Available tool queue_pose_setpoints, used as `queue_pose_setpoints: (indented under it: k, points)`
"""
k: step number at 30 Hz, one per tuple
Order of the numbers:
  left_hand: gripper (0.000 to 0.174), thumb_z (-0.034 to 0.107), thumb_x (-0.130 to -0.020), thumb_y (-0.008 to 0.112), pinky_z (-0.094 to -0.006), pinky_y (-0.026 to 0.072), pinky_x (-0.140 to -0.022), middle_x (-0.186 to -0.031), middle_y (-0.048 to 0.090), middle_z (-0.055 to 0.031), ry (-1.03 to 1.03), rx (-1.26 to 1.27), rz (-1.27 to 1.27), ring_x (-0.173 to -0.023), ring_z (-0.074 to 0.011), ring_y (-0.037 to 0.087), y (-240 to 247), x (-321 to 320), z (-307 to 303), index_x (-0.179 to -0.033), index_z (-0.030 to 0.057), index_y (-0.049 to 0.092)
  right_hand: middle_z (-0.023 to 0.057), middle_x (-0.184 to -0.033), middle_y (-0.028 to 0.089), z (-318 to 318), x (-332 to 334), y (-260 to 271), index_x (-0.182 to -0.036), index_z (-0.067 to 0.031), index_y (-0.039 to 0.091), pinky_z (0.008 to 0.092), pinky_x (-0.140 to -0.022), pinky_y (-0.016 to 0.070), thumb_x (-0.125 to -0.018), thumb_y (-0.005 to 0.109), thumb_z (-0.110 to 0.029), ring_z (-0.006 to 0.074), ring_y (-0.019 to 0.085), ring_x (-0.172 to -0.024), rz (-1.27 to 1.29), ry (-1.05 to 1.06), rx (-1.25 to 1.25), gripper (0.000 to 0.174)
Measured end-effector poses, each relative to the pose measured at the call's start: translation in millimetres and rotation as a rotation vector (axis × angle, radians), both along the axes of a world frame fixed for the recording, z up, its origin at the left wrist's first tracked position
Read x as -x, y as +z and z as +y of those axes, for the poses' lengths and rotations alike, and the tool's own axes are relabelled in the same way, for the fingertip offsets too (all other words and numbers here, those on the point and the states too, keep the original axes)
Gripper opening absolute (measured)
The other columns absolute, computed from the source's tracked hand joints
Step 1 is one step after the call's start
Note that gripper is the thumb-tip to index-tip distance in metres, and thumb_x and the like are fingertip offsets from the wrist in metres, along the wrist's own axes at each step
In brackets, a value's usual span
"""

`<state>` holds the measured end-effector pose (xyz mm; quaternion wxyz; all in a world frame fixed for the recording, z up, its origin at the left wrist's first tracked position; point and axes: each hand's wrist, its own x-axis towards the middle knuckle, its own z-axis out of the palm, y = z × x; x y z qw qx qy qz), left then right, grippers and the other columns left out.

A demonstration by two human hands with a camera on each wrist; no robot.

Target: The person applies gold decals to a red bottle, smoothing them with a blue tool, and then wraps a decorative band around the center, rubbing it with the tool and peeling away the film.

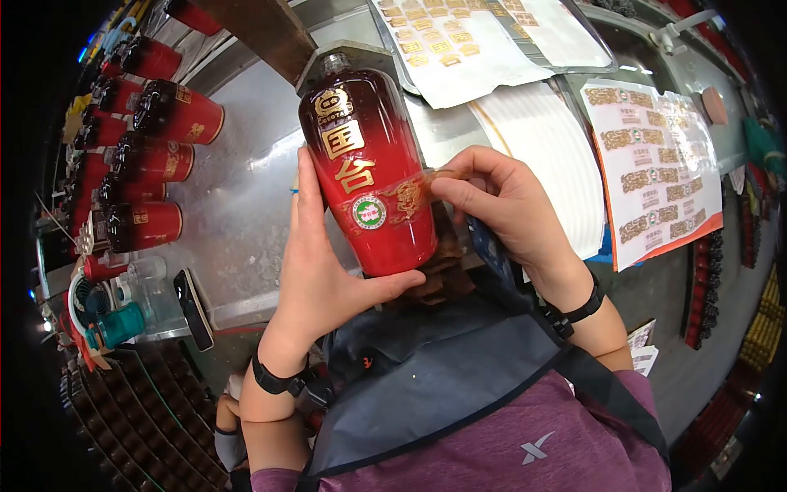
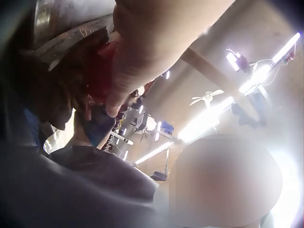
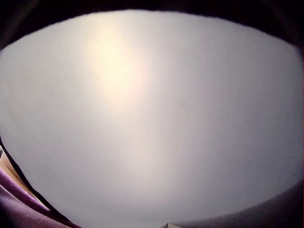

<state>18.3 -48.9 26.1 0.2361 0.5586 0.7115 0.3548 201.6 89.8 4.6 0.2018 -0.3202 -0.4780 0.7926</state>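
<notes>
Bottle (image 1: 369, 168) between the hands, its long axis running away from the body, neck far, base near.
Left hand (image 1: 320, 266) spreads wide and holds it, fingers along its left side, thumb at the base; right hand (image 1: 512, 205) is bent in at the other side, thumb and forefinger closed in a pinch on the strip (image 1: 410, 199), which lies crosswise over the lower body and reaches past its right edge. The left hand is nearer the bottle, touching it; the right is just beside that edge. The neck leans toward the left hand's side.
</notes>
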Motion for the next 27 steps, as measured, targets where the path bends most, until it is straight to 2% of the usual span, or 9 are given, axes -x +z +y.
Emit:
queue_pose_setpoints:
  k: [2, 3, 9, 11, 12, 14, 15, 17, 27]
  points:
    - [0.144, 0.034, -0.053, 0.097, -0.0428, 0.0379, -0.111, -0.147, 0.035, -0.0282, -0.014, 0.006, 0.014, -0.136, -0.0376, 0.042, -7.3, 6.7, -2.6, -0.154, -0.007, 0.002, -0.0016, -0.08, 0.066, 0.2, 0.3, 3.9, -0.095, -0.0016, 0.066, 0.0184, -0.062, 0.0449, -0.092, 0.071, -0.013, 0.0028, 0.057, -0.069, -0.04, 0.02, -0.026, 0.013]
    - [0.144, 0.032, -0.054, 0.097, -0.0423, 0.0365, -0.113, -0.149, 0.034, -0.0268, -0.033, -0.017, -0.095, -0.138, -0.0362, 0.041, -16.3, 10.8, -4.5, -0.154, -0.0057, 0.001, -0.0015, -0.079, 0.066, 0.9, 0.9, 6.5, -0.095, -0.0014, 0.066, 0.0184, -0.062, 0.0445, -0.092, 0.071, -0.013, 0.0029, 0.057, -0.067, -0.082, 0.041, -0.055, 0.013]
    - [0.14, 0.029, -0.056, 0.095, -0.0407, 0.0316, -0.116, -0.153, 0.034, -0.0209, -0.134, -0.063, -0.346, -0.141, -0.0311, 0.039, -34.8, 22.4, -2.1, -0.157, -0.0009, 0.002, 0.0023, -0.081, 0.068, 2.7, 5.4, 18.3, -0.096, 0.0002, 0.064, 0.0202, -0.063, 0.0486, -0.093, 0.069, -0.01, 0.0057, 0.062, -0.071, 0.031, 0.067, -0.01, 0.012]
    - [0.124, 0.026, -0.067, 0.09, -0.04, 0.0332, -0.115, -0.15, 0.039, -0.0189, -0.07, -0.08, -0.563, -0.137, -0.0285, 0.044, -34.5, 22.2, 0.4, -0.157, -0.0015, 0.009, 0.003, -0.081, 0.068, 3.0, 6.0, 20.9, -0.096, 0.0005, 0.063, 0.0208, -0.063, 0.0495, -0.093, 0.069, -0.01, 0.0066, 0.063, -0.071, 0.03, 0.081, -0.017, 0.012]
    - [0.124, 0.026, -0.067, 0.09, -0.04, 0.0332, -0.115, -0.15, 0.039, -0.0189, -0.07, -0.081, -0.563, -0.137, -0.0285, 0.044, -26.0, 18.3, 4.4, -0.157, -0.0015, 0.009, 0.0038, -0.082, 0.069, 3.0, 6.1, 21.6, -0.096, 0.0008, 0.063, 0.0214, -0.063, 0.0503, -0.094, 0.068, -0.009, 0.0075, 0.064, -0.071, 0.027, 0.095, -0.025, 0.012]
    - [0.094, 0.016, -0.081, 0.079, -0.0374, 0.0387, -0.11, -0.141, 0.049, -0.0155, 0.16, 0.009, -0.793, -0.129, -0.0237, 0.051, -2.2, 5.4, 15.6, -0.153, -0.0023, 0.023, 0.0039, -0.082, 0.069, 3.4, 6.0, 21.3, -0.096, 0.0008, 0.062, 0.0215, -0.063, 0.0503, -0.094, 0.068, -0.009, 0.0078, 0.064, -0.07, 0.034, 0.097, -0.026, 0.012]
    - [0.094, 0.016, -0.081, 0.079, -0.0374, 0.0387, -0.11, -0.141, 0.049, -0.0155, 0.158, 0.01, -0.793, -0.129, -0.0237, 0.051, -1.2, 1.0, 18.1, -0.153, -0.0023, 0.023, 0.0041, -0.082, 0.069, 3.6, 5.7, 20.8, -0.095, 0.0008, 0.062, 0.0216, -0.063, 0.0502, -0.094, 0.068, -0.009, 0.0081, 0.064, -0.069, 0.041, 0.097, -0.025, 0.012]
    - [0.071, 0.007, -0.088, 0.07, -0.0346, 0.043, -0.105, -0.132, 0.056, -0.0127, 0.193, 0.003, -0.715, -0.12, -0.0189, 0.056, -0.5, -4.6, 22.0, -0.147, -0.0025, 0.033, 0.0042, -0.082, 0.069, 3.6, 5.3, 19.7, -0.095, 0.0009, 0.062, 0.0217, -0.063, 0.0502, -0.094, 0.067, -0.01, 0.0083, 0.064, -0.069, 0.036, 0.096, -0.018, 0.012]
    - [0.068, 0.007, -0.088, 0.07, -0.0342, 0.043, -0.105, -0.13, 0.057, -0.0119, 0.19, -0.022, -0.747, -0.119, -0.0181, 0.056, -3.6, -4.7, 19.6, -0.146, -0.0025, 0.035, 0.0018, -0.083, 0.069, 5.3, 4.3, 16.3, -0.094, -0.0004, 0.065, 0.0191, -0.066, 0.0481, -0.094, 0.069, -0.013, 0.0047, 0.062, -0.075, 0.008, 0.12, -0.017, 0.013]
